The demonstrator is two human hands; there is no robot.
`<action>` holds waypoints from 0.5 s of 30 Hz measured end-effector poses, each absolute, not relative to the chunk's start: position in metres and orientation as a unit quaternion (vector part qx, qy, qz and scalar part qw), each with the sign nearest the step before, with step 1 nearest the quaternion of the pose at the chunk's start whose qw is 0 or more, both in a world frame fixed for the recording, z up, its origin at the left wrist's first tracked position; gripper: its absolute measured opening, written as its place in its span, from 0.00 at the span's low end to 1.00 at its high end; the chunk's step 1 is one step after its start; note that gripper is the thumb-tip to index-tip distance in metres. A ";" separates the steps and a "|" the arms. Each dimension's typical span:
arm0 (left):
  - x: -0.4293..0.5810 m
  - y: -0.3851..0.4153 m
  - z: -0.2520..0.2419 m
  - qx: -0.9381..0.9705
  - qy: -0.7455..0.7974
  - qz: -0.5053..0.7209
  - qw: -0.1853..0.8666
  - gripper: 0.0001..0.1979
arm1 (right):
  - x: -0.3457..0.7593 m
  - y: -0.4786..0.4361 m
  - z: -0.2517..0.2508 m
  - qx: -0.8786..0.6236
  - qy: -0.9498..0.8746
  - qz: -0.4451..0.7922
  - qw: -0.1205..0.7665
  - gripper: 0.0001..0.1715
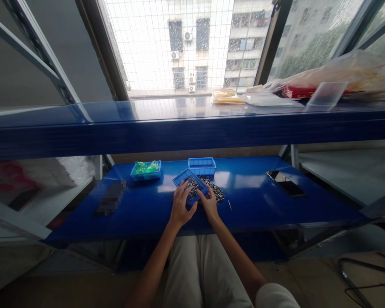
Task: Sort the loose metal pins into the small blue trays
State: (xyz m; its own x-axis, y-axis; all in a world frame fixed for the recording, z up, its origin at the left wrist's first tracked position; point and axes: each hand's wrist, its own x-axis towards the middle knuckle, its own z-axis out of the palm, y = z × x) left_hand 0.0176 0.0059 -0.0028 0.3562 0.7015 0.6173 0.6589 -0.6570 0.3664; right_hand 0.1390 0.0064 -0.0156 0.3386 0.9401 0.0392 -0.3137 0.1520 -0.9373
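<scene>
- The left hand's [181, 204] fingers are loosely spread over the near left side of the blue tray, with the thumb well apart from them; whether the fingertips have hold of a piece is too small to tell.
- The right hand [209, 202] is partly closed at the tray's right corner, thumb on the rim and fingers along the outer side, gripping it there.
- The blue tray [180, 176] sits between the hands, about midway along the bench [250, 209], its sides askew to the bench's edges; whether it lies flat or is lifted cannot be told.
- Small metal pieces [193, 186] fill much of the tray.
- A loose pile [217, 191] of similar pieces lies against the tray's right side, and a single piece [230, 205] lies apart, toward the near edge.
- Just behind the tray, by the far edge, stands a second blue box [202, 171].
- Toward the far left corner, a blue box [146, 176] holds green packets [146, 167].
- A blurred dark object [111, 198] lies near the left edge.
- A phone [285, 183] lies toward the far right corner.
- Above the far edge, a blue shelf [179, 132] carries plastic bags [340, 75] and a clear container [327, 96].
</scene>
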 end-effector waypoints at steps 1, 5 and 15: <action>0.018 0.009 -0.005 0.816 0.427 0.388 0.033 0.21 | 0.139 0.006 -0.015 -0.457 -0.351 0.456 0.678 0.32; 0.020 0.020 -0.019 0.791 0.472 0.386 0.054 0.22 | 0.136 0.002 -0.010 -0.446 -0.387 0.436 0.679 0.31; 0.020 0.029 -0.034 0.765 0.502 0.386 0.115 0.26 | 0.132 -0.006 -0.006 -0.446 -0.430 0.388 0.683 0.37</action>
State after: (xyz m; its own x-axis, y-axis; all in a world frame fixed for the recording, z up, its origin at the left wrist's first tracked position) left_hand 0.0198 0.0290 -0.0344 0.1980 0.8570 0.4758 0.6798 -0.4697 0.5632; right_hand 0.1316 -0.0060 -0.0063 0.3294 0.9130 0.2409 -0.1462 0.3014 -0.9422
